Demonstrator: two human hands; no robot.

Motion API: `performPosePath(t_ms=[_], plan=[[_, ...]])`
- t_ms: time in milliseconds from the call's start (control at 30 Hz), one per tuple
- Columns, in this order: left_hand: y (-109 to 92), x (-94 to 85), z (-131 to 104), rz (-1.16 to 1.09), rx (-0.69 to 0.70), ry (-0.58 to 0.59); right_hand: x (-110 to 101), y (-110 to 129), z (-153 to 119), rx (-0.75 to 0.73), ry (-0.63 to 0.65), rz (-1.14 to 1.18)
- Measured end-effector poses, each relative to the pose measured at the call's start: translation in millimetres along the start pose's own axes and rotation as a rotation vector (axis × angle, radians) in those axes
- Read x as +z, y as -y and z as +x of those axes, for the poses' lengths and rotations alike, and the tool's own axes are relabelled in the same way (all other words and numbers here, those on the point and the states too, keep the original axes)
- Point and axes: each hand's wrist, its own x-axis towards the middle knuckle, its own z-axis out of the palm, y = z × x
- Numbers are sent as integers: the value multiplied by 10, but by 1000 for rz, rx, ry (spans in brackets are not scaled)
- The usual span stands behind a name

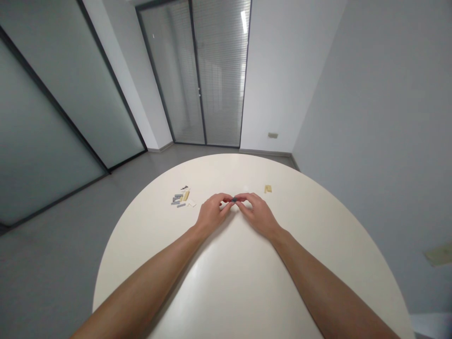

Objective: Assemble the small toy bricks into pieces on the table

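Head view. Left hand (213, 210) and right hand (259, 214) meet fingertip to fingertip over the round white table (226, 282). Grip state: the thumb and fingers of each hand pinch one small dark piece (234, 200) between them, the left hand on its left side, the right hand on its right. The piece is mostly covered by the fingertips; its exact shape cannot be told. Both forearms are bare and run from the grip back toward the wearer, spreading apart.

Left of the grip, well apart from the left hand: a loose cluster on the tabletop. It comprises grey pieces (181, 205), a yellowish block (186, 195) among them, tiny black bits (184, 187) at the far side, and flat white pieces (191, 203) on the side nearest the grip. Count uncertain; several overlap at this size.

Right of the grip and slightly beyond it: small yellowish pieces (269, 189) lying together, clear of the right hand.

Farther off, beyond the grip: glass door (222, 108) with blinds and dark frame; a wall plate (273, 135) low on the wall, beyond and right. Frosted glass panels (70, 94) stand far left of the grip.
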Motion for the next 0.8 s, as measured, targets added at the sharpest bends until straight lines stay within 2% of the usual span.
performPosePath(t_ms=[800], plan=[[1, 9, 1, -32, 18, -4, 21, -60, 2, -9, 12, -28]])
